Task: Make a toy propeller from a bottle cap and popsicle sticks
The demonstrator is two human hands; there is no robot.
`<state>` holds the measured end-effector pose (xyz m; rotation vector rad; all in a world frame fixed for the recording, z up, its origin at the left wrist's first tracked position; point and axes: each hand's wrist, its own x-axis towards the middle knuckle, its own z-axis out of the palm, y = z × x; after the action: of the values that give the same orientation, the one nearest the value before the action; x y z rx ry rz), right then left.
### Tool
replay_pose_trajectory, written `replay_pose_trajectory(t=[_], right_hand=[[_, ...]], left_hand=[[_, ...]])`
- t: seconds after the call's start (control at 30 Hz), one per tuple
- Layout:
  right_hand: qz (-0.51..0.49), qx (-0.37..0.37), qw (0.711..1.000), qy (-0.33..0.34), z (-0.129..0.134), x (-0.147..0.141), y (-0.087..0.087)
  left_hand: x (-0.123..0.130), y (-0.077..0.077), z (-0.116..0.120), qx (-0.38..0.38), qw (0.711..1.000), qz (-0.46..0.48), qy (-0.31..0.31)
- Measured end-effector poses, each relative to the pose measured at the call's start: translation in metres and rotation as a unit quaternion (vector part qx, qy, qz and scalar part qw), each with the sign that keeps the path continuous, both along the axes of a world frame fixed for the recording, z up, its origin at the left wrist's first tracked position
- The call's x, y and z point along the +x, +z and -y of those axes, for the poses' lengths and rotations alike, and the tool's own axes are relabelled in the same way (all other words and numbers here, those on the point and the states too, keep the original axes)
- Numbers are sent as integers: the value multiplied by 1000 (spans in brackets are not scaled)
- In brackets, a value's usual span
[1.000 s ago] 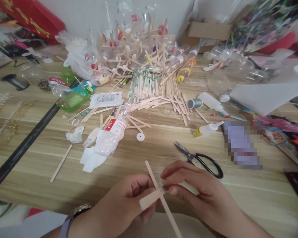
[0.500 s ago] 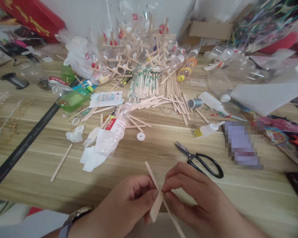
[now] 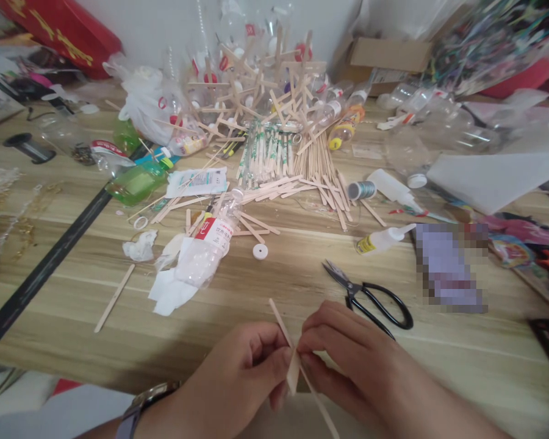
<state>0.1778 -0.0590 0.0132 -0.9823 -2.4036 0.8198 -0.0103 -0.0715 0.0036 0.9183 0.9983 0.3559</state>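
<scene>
Two crossed wooden craft sticks (image 3: 319, 400) are between my hands at the table's near edge. My left hand (image 3: 256, 369) is closed on them, thumb and fingers pinching close to the crossing. From the other side, my right hand (image 3: 348, 353) pinches at the same crossing, its fingertips pressed together. One stick slants from upper left to lower right; the shorter visible one points down toward me. The exact joint is partly hidden by my fingers. Just beyond my right hand lie black-handled scissors (image 3: 385, 303), blades slightly apart. A lone craft stick (image 3: 114, 299) rests to the left.
A clear bottle (image 3: 208, 244) lies on white paper, with a white disc (image 3: 260, 251) beside it. On the right are a glue bottle (image 3: 379, 239) and a thread spool (image 3: 361, 190). Loose sticks (image 3: 333, 198), skewers and several bottles crowd the back. A green bottle (image 3: 139, 183) lies left.
The crossed sticks have turned slightly, so the shorter one now shows narrower. My right hand has shifted a little, its fingers closer over the crossing. The view has moved marginally.
</scene>
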Motion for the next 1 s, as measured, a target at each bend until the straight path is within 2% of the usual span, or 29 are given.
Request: replay_pose_trajectory(t=[0.27, 0.43, 0.6, 0.8, 1.0], right_hand=[[-32, -2, 999, -19, 3, -4, -10], [-35, -12, 999, -25, 4, -1, -6], [-45, -49, 998, -20, -6, 8, -2], [-64, -65, 996, -8, -24, 23, -13], [-84, -66, 994, -2, -29, 30, -24]], left_hand=[[0, -5, -1, -8, 1000, -9, 12], [1, -4, -3, -8, 1000, -5, 5], [6, -5, -6, -14, 1000, -13, -6], [18, -8, -16, -25, 1000, -3, 2], [24, -13, -23, -52, 998, 15, -22]])
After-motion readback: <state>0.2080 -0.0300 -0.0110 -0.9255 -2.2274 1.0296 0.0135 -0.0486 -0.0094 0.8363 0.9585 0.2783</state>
